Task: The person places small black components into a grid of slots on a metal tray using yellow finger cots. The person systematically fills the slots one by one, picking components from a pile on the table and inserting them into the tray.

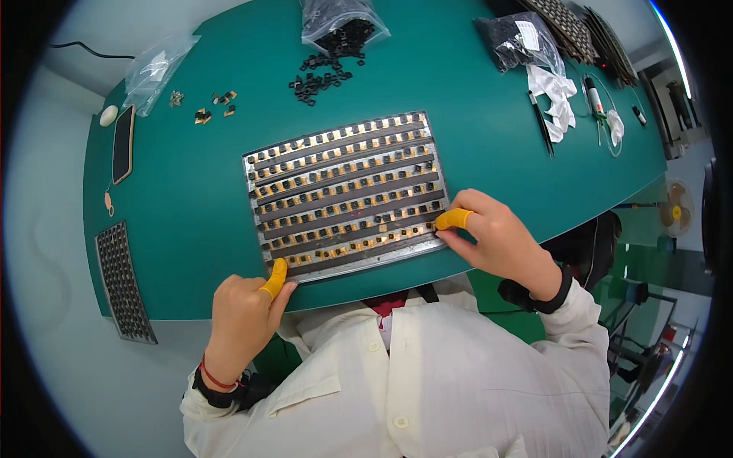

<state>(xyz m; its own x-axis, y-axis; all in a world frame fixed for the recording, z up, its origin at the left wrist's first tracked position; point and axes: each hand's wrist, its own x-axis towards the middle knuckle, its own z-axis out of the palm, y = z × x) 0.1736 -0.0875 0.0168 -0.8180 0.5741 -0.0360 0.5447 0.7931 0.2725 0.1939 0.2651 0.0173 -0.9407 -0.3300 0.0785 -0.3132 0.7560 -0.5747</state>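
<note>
A flat metal tray (343,270) lies slightly tilted on the green table, with rows of small black square parts on gold-coloured pieces between dark strips. My left hand (246,309) is closed at its near left corner, the index finger in a yellow finger cot on the end of the nearest row and the thumb by the front edge. At the right end of that row, my right hand (496,237) pinches the tray's edge with thumb and yellow-covered index finger. Whether a small part sits between these fingertips is hidden. In the nearest row the parts look smaller than in the others.
Loose black parts (309,85) spill from a clear bag (324,19) at the back. Several gold-and-black pieces (202,116) and a phone (123,145) lie left. A second filled tray (126,282) overhangs the left edge. Tweezers (540,122) and white tissue (553,95) lie right.
</note>
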